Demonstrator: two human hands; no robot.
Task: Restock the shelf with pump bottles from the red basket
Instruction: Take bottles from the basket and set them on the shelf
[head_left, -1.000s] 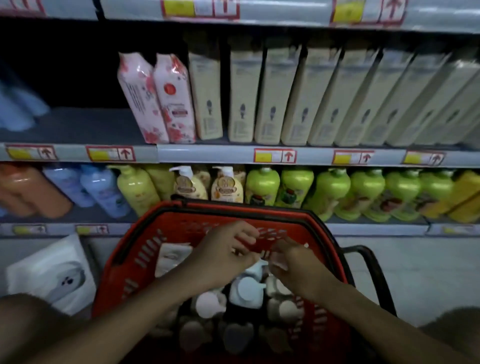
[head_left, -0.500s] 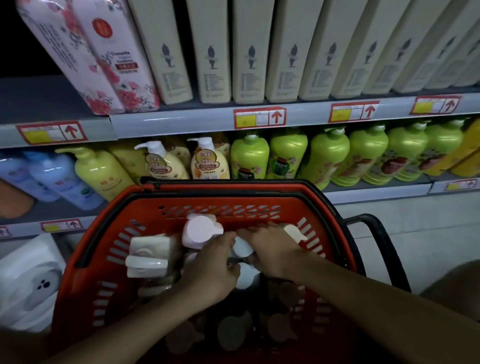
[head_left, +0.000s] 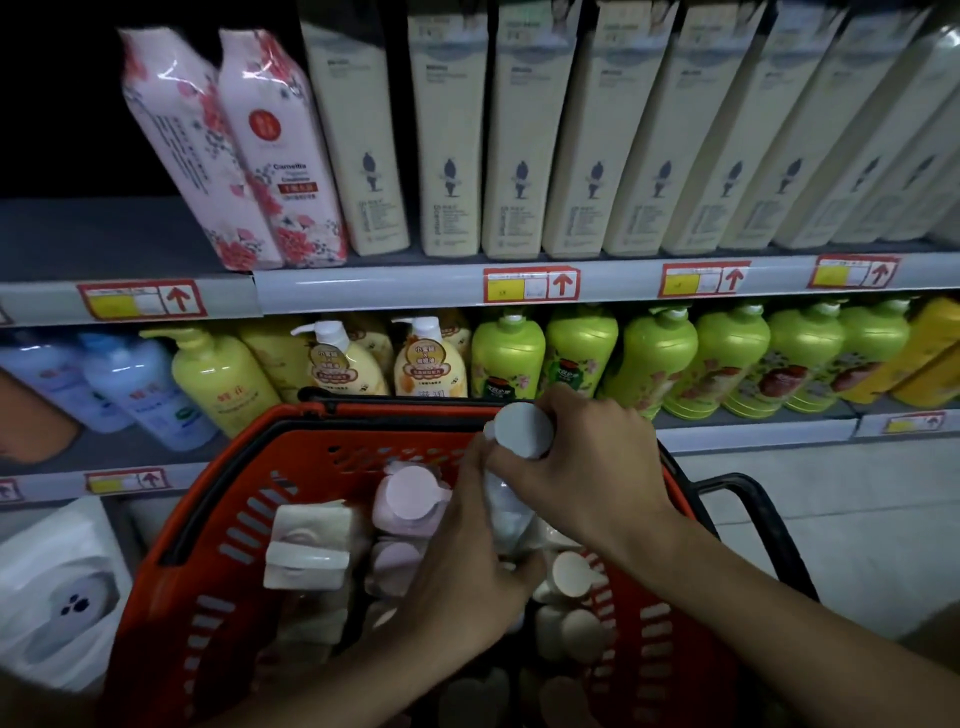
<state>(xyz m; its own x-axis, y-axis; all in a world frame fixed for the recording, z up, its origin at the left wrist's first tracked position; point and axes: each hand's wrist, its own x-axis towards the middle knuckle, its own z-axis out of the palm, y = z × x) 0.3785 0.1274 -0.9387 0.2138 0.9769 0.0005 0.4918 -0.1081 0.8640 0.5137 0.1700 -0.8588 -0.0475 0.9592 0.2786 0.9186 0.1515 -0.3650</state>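
A red basket (head_left: 223, 525) with black handles sits in front of me, packed with several pump bottles seen from above, among them a pink-capped bottle (head_left: 410, 501). A white pump bottle (head_left: 522, 431) stands raised above the others near the basket's far rim. My right hand (head_left: 582, 462) grips it round the neck under the pump head. My left hand (head_left: 467, 561) holds its body lower down. The shelf (head_left: 363, 286) behind holds rows of bottles.
The lower shelf carries blue, yellow, cream and green pump bottles (head_left: 509, 356). The upper shelf holds beige cartons (head_left: 447, 130) and pink floral refill packs (head_left: 280, 156). A white package (head_left: 57, 597) lies at the bottom left. Grey floor shows to the right.
Both hands took hold of a white pump bottle and lifted it up out of the basket toward the far rim. The view shifted slightly closer to the shelf.
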